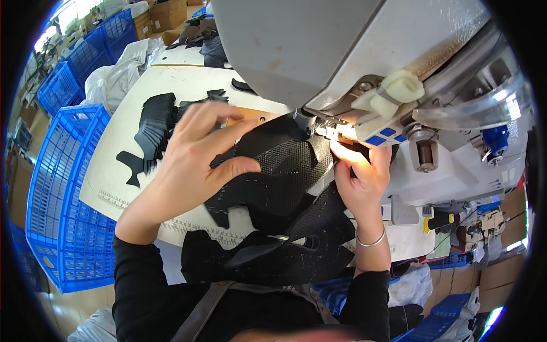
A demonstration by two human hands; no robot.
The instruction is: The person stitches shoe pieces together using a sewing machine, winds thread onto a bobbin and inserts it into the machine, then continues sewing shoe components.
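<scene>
Black mesh fabric pieces (279,176) lie on the white table under a grey sewing machine (279,45), whose lamp lights the presser foot (326,131). My left hand (191,157) hovers over the left part of the fabric, fingers apart, thumb and fingers spread with nothing between them. Close to the presser foot, my right hand (363,179) pinches the fabric's right edge, its index fingertip brightly lit. The exact grip is partly hidden by the fingers. More of the black fabric hangs over the table's near edge, toward my lap.
A fanned stack of black cut pieces (154,128) sits left on the table, beside a printed ruler strip (114,198). Blue plastic crates (71,199) stand at the left. A thread cone (439,222) is at the right, and cardboard boxes (169,15) are at the back.
</scene>
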